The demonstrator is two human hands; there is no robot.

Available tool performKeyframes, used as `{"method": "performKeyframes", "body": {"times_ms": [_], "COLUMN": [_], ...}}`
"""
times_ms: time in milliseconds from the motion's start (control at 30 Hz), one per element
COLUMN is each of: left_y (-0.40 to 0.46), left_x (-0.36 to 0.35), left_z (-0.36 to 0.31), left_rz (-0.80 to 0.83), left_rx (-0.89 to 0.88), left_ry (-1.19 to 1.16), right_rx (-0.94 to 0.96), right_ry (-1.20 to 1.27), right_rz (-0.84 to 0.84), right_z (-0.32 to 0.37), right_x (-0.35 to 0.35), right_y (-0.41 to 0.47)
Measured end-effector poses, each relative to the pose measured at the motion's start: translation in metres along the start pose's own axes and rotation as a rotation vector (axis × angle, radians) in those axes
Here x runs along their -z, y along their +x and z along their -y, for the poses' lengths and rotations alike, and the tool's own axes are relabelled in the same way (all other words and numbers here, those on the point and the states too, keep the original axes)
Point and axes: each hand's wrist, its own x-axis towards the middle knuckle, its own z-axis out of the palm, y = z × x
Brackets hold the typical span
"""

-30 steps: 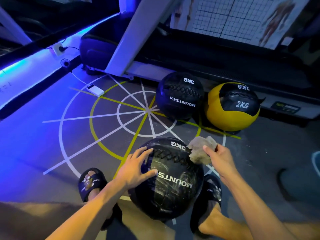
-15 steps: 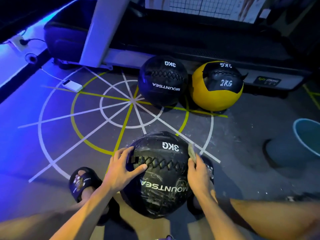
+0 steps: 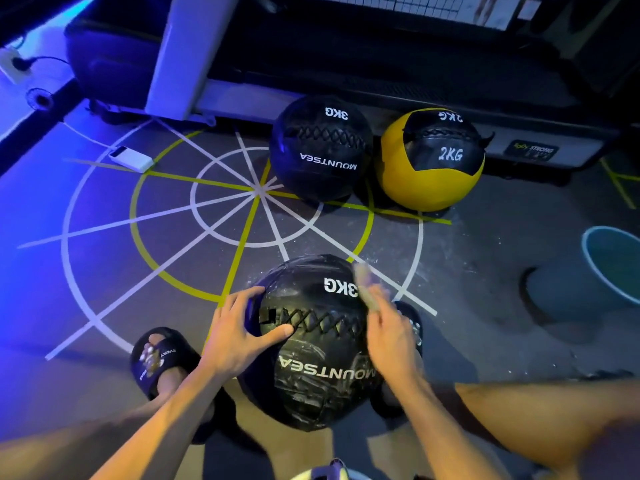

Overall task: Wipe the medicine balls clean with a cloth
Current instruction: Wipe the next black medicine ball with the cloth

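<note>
Off at the right edge of the floor (image 3: 485,271) sits a light-rimmed bucket (image 3: 613,268), only partly in frame, and what it holds can't be made out. Down between the person's sandalled feet rests the near black ball (image 3: 311,358), marked 3KG and MOUNTSEA. Left hand (image 3: 239,334) lies spread on its left side, fingers splayed, thumb on the lacing, steadying it. Right hand (image 3: 391,337) comes in from the right, fingers gripping a crumpled cloth (image 3: 367,289) against the ball's upper right, blurred. Further back, a second black ball (image 3: 320,147) and a yellow ball (image 3: 431,161) sit side by side against the machine base (image 3: 540,147).
</note>
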Motion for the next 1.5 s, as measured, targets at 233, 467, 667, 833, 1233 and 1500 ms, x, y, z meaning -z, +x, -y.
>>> {"method": "performKeyframes", "body": {"times_ms": [233, 467, 667, 833, 1233, 1500], "left_y": [0.002, 0.002, -0.002, -0.001, 0.001, 0.001], "left_x": [-0.014, -0.017, -0.026, -0.019, -0.023, -0.025], "left_z": [-0.005, -0.008, -0.025, -0.014, -0.004, -0.017], "left_rz": [-0.041, -0.032, -0.056, -0.006, 0.05, 0.025], "left_rx": [-0.01, 0.029, 0.052, 0.036, -0.044, -0.019], "left_ry": [0.03, -0.014, 0.032, 0.025, -0.023, -0.008], "right_rx": [0.473, 0.006, 0.156, 0.63, 0.78, 0.476], "right_ry": [-0.012, -0.025, 0.001, -0.137, -0.146, -0.138], "right_rz": [0.038, -0.056, -0.085, 0.127, 0.219, 0.145], "right_z": [0.066, -0.014, 0.048, 0.045, 0.056, 0.048], "right_x": [-0.043, 0.008, -0.015, -0.026, -0.041, -0.016], "right_y": [-0.035, -0.01, -0.018, -0.004, -0.013, 0.033]}}
